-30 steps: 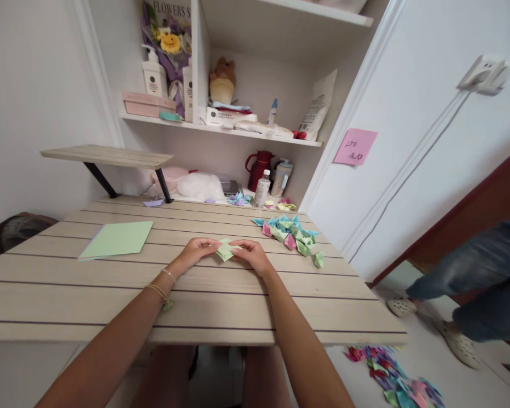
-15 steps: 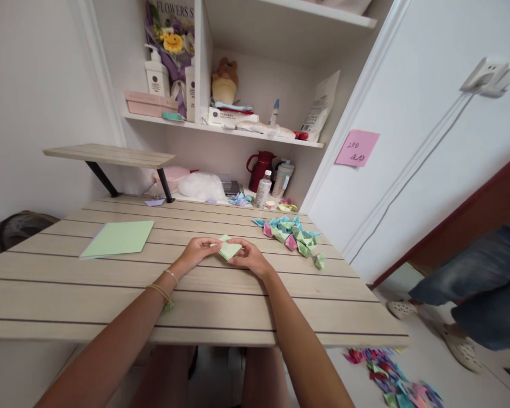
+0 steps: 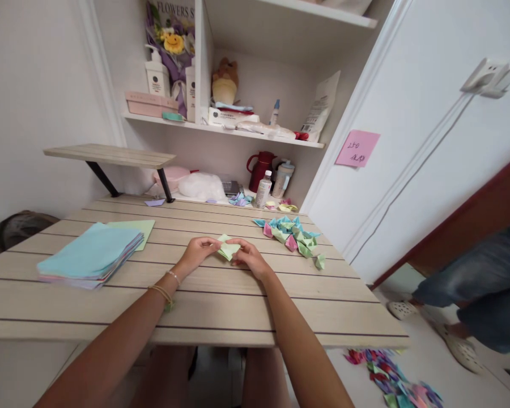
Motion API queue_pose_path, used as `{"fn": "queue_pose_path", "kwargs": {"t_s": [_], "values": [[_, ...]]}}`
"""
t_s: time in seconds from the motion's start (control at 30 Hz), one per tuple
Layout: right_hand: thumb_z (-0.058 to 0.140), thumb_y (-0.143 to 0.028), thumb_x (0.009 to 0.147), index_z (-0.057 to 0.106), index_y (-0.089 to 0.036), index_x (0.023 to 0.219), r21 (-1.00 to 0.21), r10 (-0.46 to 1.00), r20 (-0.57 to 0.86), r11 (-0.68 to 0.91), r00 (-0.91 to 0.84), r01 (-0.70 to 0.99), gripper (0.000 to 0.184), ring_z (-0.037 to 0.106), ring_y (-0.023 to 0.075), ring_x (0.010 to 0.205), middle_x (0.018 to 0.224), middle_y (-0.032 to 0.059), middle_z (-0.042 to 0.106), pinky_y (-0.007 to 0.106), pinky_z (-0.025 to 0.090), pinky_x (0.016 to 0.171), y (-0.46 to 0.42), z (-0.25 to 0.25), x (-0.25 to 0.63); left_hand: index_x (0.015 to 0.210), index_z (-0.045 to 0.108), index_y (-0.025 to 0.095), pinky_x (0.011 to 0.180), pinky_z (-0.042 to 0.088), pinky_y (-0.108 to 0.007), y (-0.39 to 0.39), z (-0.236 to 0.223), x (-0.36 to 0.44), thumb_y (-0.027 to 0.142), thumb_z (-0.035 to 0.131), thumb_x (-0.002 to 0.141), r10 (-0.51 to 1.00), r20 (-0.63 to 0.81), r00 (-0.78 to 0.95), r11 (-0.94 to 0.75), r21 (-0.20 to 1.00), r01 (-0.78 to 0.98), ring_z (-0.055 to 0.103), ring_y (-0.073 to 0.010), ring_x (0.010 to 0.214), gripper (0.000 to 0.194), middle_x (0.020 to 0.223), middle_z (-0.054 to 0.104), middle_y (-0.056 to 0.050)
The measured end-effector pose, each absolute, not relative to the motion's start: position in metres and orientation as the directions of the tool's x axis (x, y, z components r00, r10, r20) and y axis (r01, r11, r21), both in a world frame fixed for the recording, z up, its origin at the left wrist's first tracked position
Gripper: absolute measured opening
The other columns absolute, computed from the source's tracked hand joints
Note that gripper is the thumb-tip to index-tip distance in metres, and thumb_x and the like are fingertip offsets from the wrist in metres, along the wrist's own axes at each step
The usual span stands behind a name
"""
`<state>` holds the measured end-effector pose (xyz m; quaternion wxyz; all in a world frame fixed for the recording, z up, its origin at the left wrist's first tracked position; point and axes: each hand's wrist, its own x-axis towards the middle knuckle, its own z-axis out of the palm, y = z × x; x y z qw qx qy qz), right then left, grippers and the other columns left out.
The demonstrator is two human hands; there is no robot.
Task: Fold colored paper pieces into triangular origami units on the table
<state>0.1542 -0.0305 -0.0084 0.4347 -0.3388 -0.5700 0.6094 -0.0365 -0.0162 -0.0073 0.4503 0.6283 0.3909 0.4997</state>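
Between my two hands is a small folded piece of light green paper [image 3: 226, 248], held just above the desk. My left hand [image 3: 199, 251] pinches its left side with thumb and forefinger. On the opposite side, the fingers of my right hand [image 3: 250, 258] grip the paper's right edge. To the right lies a pile of folded paper pieces [image 3: 292, 233] in blue, green and pink. A stack of coloured paper sheets [image 3: 91, 252], blue on top, sits to the left, partly covering a green sheet [image 3: 144, 229].
A small raised shelf [image 3: 110, 154] stands at the desk's back left. Behind are a clear bottle [image 3: 263, 190], a red jug [image 3: 261, 170] and a cup [image 3: 283, 178]. More folded papers [image 3: 395, 379] lie on the floor at right, near a person's legs [image 3: 484, 289].
A thick stack of coloured sheets with blue on top now lies at the left, over the green sheet. The folded paper in my hands has shifted slightly and looks more opened at its edges.
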Motion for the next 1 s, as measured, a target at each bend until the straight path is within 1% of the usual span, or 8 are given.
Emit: {"fn": "queue_pose_path", "kwargs": {"t_s": [0.1,0.23,0.4,0.57,0.7,0.77,0.9,1.0], "values": [[0.064,-0.026,0.062,0.063,-0.023,0.095,-0.985,0.928,0.097,0.038,-0.360,-0.168,0.032,0.055,0.0103,0.064,0.083,0.0000,0.061,0.023,0.048,0.058,-0.026,-0.013,0.152,0.076,0.070,0.012,0.073,0.046,-0.029,-0.015,-0.009,-0.037,0.036,0.069,0.061,0.939,0.274,0.208,-0.289,0.956,0.046,0.062,-0.0188,0.074,0.028,0.081,0.070,-0.008],[0.066,-0.035,0.063,0.066,-0.018,0.083,-0.987,0.946,0.090,0.044,-0.311,-0.152,0.026,0.054,0.0100,0.058,0.074,0.0007,0.062,0.025,0.047,0.057,-0.022,-0.017,0.150,0.071,0.070,0.013,0.071,0.045,-0.027,-0.013,-0.011,-0.038,0.036,0.068,0.062,0.936,0.285,0.205,-0.309,0.947,0.091,0.061,-0.0179,0.072,0.025,0.077,0.070,-0.006],[0.069,-0.040,0.061,0.064,-0.014,0.065,-0.982,0.974,0.145,0.120,-0.175,-0.146,0.028,0.050,0.0099,0.052,0.059,-0.0002,0.059,0.023,0.042,0.052,-0.021,-0.017,0.150,0.071,0.069,0.013,0.068,0.044,-0.025,-0.015,-0.011,-0.037,0.038,0.063,0.068,0.936,0.279,0.214,-0.313,0.939,0.144,0.060,-0.0168,0.070,0.026,0.075,0.069,-0.004],[0.073,-0.036,0.056,0.059,-0.015,0.067,-0.966,0.977,0.204,0.190,-0.063,-0.177,0.027,0.052,0.0109,0.056,0.059,-0.0010,0.060,0.021,0.040,0.052,-0.019,-0.018,0.150,0.077,0.068,0.013,0.067,0.044,-0.024,-0.016,-0.012,-0.034,0.037,0.061,0.071,0.923,0.285,0.258,-0.318,0.943,0.096,0.060,-0.0166,0.072,0.026,0.078,0.068,-0.005],[0.075,-0.033,0.053,0.061,-0.016,0.071,-0.964,0.966,0.232,0.212,-0.117,-0.159,0.028,0.054,0.0123,0.061,0.067,0.0002,0.062,0.023,0.042,0.058,-0.018,-0.019,0.151,0.077,0.066,0.012,0.066,0.045,-0.025,-0.015,-0.012,-0.034,0.038,0.060,0.071,0.930,0.280,0.237,-0.305,0.950,0.074,0.061,-0.0163,0.069,0.027,0.075,0.068,-0.005],[0.074,-0.033,0.054,0.064,-0.015,0.069,-0.968,0.959,0.244,0.232,-0.145,-0.093,0.026,0.054,0.0124,0.061,0.068,0.0007,0.063,0.023,0.041,0.058,-0.018,-0.019,0.152,0.087,0.064,0.012,0.068,0.046,-0.026,-0.017,-0.011,-0.034,0.037,0.061,0.071,0.928,0.283,0.242,-0.302,0.952,0.047,0.062,-0.0172,0.072,0.030,0.078,0.068,-0.007],[0.070,-0.035,0.058,0.064,-0.014,0.065,-0.970,0.960,0.242,0.245,-0.139,-0.002,0.023,0.051,0.0115,0.057,0.062,0.0002,0.061,0.023,0.039,0.054,-0.020,-0.020,0.154,0.113,0.054,0.011,0.071,0.048,-0.029,-0.023,-0.008,-0.033,0.035,0.065,0.068,0.923,0.214,0.319,-0.220,0.975,-0.019,0.063,-0.0193,0.078,0.052,0.086,0.068,-0.010],[0.071,-0.036,0.056,0.062,-0.015,0.063,-0.979,0.969,0.203,0.204,-0.142,-0.008,0.024,0.050,0.0108,0.053,0.059,-0.0008,0.059,0.022,0.038,0.049,-0.020,-0.021,0.153,0.115,0.052,0.011,0.072,0.049,-0.031,-0.025,-0.008,-0.031,0.030,0.073,0.059,0.917,0.148,0.370,-0.141,0.989,-0.045,0.064,-0.0199,0.079,0.063,0.090,0.068,-0.011]]}}
